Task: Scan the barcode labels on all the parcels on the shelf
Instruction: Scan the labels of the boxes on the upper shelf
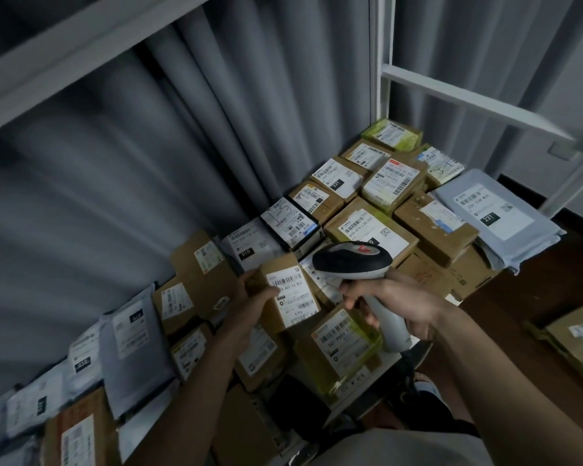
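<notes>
My left hand (253, 299) grips a small brown cardboard parcel (292, 317) with a white barcode label (292, 292), lifted a little above the pile. In my right hand (394, 304) I hold a grey and black handheld barcode scanner (350, 260) by its handle, its head just right of that label and pointing toward it. Many more parcels cover the shelf (350, 406): brown boxes such as one (371, 230) behind the scanner, a black-edged box (288, 222), and grey mailer bags (132, 351) at the left.
A grey curtain (148, 163) hangs behind the shelf. White metal shelf frame bars (384, 79) stand at the back right and an upper shelf beam (64, 55) crosses top left. A large grey mailer (492, 213) lies at the far right, and another parcel (579, 338) on the dark floor.
</notes>
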